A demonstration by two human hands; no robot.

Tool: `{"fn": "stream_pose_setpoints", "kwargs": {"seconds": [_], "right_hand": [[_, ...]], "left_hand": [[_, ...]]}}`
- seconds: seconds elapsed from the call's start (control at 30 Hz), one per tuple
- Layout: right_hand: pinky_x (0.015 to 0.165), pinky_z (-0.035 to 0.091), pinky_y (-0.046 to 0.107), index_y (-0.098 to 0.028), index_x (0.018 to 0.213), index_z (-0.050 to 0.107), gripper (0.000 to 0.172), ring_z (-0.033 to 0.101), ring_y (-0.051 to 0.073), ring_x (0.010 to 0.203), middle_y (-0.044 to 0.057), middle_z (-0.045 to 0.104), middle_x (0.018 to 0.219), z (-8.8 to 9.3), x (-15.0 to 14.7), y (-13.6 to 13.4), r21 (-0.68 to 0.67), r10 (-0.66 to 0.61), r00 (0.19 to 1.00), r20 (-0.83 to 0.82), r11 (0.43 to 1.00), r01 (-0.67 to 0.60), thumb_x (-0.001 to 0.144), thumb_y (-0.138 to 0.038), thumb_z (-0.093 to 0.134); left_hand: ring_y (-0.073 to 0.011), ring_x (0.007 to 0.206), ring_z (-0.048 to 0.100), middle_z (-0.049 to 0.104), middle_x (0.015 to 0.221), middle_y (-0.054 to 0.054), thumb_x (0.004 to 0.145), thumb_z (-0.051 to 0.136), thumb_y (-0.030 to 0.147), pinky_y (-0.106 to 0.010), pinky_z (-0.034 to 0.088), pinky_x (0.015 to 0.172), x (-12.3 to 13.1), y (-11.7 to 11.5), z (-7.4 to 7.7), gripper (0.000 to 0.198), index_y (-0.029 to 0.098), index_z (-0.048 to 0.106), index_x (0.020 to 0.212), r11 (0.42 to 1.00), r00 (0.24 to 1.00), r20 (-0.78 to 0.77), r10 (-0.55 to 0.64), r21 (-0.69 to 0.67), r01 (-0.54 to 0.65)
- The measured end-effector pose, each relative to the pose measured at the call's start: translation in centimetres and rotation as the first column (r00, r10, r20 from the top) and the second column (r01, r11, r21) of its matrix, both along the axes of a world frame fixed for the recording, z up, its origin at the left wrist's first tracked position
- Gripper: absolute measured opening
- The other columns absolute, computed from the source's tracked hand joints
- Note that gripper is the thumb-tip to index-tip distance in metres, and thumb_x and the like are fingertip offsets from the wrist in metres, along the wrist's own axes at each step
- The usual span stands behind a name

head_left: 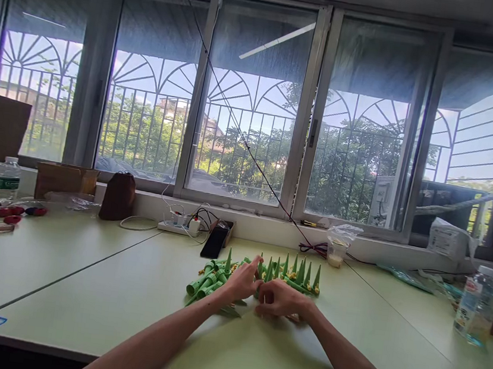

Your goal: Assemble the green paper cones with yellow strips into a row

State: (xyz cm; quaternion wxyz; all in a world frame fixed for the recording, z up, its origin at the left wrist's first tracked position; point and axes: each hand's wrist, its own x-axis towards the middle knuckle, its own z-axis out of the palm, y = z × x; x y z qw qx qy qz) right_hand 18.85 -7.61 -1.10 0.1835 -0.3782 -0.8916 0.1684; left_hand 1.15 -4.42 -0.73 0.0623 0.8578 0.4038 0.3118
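Observation:
A heap of green cone-shaped pieces (210,280) lies on the pale green table (126,289), with several more green cones (301,273) standing upright just behind my hands. My left hand (241,281) reaches into the pile, thumb raised, fingers curled on a green piece. My right hand (279,299) sits next to it, fingers pinched together around a small green piece low on the table. The two hands almost touch. What lies under my palms is hidden.
A black phone (215,242) and a power strip (176,225) lie behind the pile. A plastic bag with a cup (338,245) sits by the sill. Water bottles stand far left (6,179) and far right (476,305). A brown pouch (118,197) and cardboard box (64,178) sit at back left.

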Motion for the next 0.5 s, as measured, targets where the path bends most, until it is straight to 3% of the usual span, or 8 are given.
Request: {"fn": "stream_pose_setpoints", "kwargs": {"seconds": [0.13,0.37,0.5], "right_hand": [[0.051,0.037,0.019,-0.015,0.08,0.067,0.024,0.052,0.01,0.055,-0.003,0.059,0.062,0.1,0.1,0.1,-0.049,0.025,1.0,-0.009,0.998,-0.025,0.068,-0.035,0.074],[0.05,0.034,0.018,-0.015,0.072,0.066,0.006,0.047,0.008,0.054,-0.005,0.055,0.059,-0.4,-0.3,0.1,0.006,0.01,0.998,-0.062,1.0,-0.01,0.067,-0.018,0.067],[0.049,0.034,0.018,-0.014,0.069,0.064,0.004,0.045,0.007,0.052,-0.006,0.053,0.057,-0.4,-0.6,0.0,0.004,0.009,0.997,-0.076,1.0,-0.008,0.065,-0.013,0.063]], "left_hand": [[-0.0211,0.086,0.064,0.071,0.087,-0.004,0.072,0.058,0.019,-0.027,0.043,0.074,0.0,0.3,-0.2,0.049,0.017,0.05,0.12,1.0,1.0,-0.012,0.006,-0.011,-0.006],[-0.0178,0.073,0.062,0.066,0.076,-0.002,0.07,0.057,0.022,-0.023,0.04,0.062,0.0,1.1,-0.9,0.012,0.018,0.061,0.081,1.0,0.999,-0.047,-0.015,0.021,0.016],[-0.0164,0.072,0.061,0.065,0.075,-0.002,0.069,0.058,0.021,-0.022,0.039,0.061,0.1,1.1,-0.9,0.008,0.017,0.06,0.076,1.0,0.999,-0.042,-0.019,0.009,0.02]]}}
